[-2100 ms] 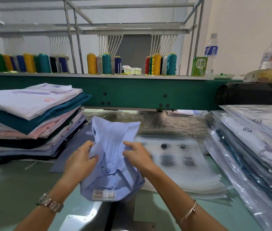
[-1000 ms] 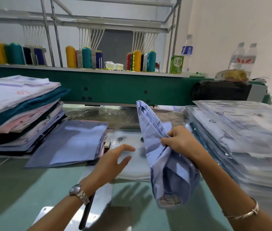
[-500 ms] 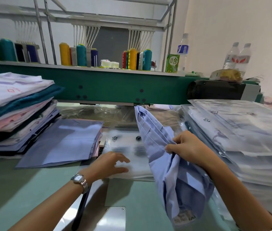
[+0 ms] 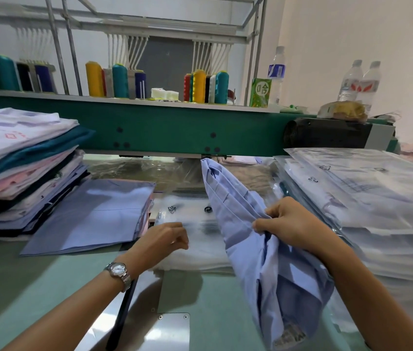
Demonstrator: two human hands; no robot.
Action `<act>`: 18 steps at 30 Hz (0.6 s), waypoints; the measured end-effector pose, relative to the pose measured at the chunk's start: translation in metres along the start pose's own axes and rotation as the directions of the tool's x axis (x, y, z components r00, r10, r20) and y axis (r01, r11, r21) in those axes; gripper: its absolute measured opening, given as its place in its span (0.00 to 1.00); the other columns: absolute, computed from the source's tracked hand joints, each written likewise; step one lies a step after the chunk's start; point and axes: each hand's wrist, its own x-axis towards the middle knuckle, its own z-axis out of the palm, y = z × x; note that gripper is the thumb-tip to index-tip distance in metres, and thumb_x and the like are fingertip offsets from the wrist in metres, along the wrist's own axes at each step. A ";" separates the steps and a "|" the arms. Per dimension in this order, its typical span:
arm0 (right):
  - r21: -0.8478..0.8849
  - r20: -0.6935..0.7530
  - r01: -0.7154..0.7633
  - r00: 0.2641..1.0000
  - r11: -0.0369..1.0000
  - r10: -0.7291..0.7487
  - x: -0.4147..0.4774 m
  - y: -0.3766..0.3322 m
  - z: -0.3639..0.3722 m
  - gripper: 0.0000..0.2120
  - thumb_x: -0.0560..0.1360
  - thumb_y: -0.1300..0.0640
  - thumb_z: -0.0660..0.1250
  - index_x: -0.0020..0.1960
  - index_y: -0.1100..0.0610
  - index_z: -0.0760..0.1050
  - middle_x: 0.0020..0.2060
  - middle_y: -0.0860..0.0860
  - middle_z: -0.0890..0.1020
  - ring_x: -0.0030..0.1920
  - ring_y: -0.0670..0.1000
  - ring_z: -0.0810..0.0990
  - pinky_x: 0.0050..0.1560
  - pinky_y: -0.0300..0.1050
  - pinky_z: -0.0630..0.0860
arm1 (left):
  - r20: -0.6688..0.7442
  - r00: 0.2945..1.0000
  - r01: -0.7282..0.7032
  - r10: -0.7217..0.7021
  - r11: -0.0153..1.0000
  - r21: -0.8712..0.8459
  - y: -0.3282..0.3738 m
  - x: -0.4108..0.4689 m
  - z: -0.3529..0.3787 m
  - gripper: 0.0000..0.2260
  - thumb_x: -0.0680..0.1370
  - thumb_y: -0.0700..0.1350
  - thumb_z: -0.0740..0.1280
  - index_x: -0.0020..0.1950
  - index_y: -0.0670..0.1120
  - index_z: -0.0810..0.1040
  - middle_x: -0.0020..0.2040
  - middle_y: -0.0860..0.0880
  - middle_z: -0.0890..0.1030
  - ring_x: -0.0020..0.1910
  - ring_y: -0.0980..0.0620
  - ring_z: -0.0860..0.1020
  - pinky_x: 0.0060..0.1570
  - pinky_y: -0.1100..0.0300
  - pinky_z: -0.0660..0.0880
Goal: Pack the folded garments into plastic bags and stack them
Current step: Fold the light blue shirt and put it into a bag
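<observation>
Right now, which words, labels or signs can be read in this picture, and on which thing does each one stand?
"哈": green carton on the shelf.
Recycling triangle sign: top plastic bag in the middle, and the packed bags on the right.
Too blurred or small to read: the other print on those bags, the label on the blue shirt, the red mark on the white garment, the labels of the water bottles.
</observation>
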 end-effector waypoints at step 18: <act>0.155 0.240 0.084 0.963 0.984 -0.120 -0.041 -0.007 -0.007 0.13 0.73 0.58 0.71 0.30 0.57 0.81 0.24 0.49 0.78 0.24 0.43 0.72 0.30 0.33 0.68 | -0.118 0.988 0.103 -0.101 0.994 0.017 -0.003 0.014 0.006 0.12 0.75 0.30 0.61 0.44 0.47 0.77 0.40 0.50 0.82 0.33 0.52 0.76 0.36 0.62 0.72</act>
